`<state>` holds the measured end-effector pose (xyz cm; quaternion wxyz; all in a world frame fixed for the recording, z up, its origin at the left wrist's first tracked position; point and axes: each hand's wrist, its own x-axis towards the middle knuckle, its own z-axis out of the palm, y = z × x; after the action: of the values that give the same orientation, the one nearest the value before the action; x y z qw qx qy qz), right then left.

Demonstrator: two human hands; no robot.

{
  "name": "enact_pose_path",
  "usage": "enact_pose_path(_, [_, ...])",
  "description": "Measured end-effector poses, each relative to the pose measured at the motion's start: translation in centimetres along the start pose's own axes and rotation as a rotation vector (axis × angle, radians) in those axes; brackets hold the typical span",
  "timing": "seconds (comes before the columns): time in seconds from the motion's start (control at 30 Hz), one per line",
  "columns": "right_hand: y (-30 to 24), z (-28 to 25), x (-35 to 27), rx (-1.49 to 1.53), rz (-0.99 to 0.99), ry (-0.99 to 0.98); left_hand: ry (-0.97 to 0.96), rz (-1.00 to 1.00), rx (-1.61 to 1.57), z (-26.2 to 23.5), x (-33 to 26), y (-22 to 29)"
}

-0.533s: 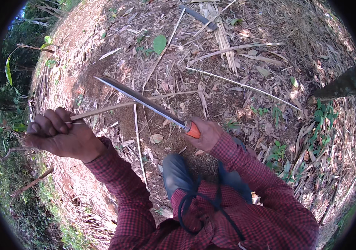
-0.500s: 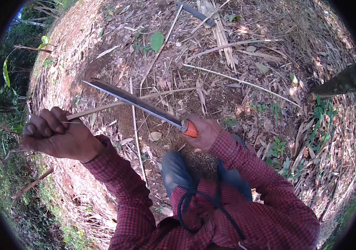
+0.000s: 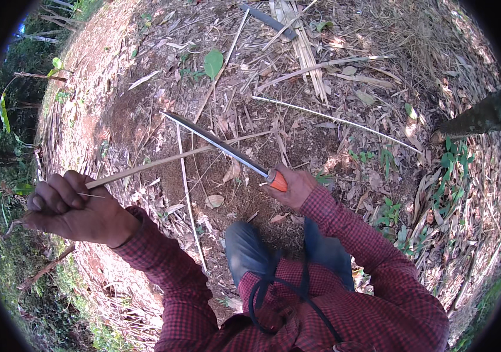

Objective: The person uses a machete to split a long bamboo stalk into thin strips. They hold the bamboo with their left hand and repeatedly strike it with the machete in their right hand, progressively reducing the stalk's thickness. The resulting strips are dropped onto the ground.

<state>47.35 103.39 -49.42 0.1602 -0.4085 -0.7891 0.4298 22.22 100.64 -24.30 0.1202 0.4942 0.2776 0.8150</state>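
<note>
Left hand [image 3: 71,211] fisted on bamboo strip [image 3: 150,166]; I keep right hand [image 3: 294,186], gripping knife [image 3: 221,146], angled shallow.

One head-worn fisheye looks steeply down, close over littered ground [image 3: 332,76].

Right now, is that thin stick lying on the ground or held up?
Held up: the left hand grips the stick, whose far end meets the knife blade.

The knife [image 3: 221,146] has a grey steel blade and an orange handle. The bamboo strip [image 3: 145,168] is pale tan. The shirt sleeves [image 3: 367,246] are red-and-black checked. The ground [image 3: 145,111] is reddish-brown earth strewn with dry straw-coloured leaves.
</note>
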Motion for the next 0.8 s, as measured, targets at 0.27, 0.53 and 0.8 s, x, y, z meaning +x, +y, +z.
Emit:
enact_pose_path(0.27, [3.1, 0.6, 0.2, -0.041, 0.142, -0.052, 0.117, 0.041, 0.126, 1.0, -0.3, -0.6])
enact_pose_path(0.53, [9.0, 2.6, -0.2, -0.122, 0.262, -0.096, 0.121, 0.029, 0.123, 0.6, 0.6, -1.0])
enact_pose_path(0.8, [9.5, 2.4, 0.7, -0.107, 0.275, -0.112, 0.106, 0.021, 0.126, -0.3, 1.7, -1.7])
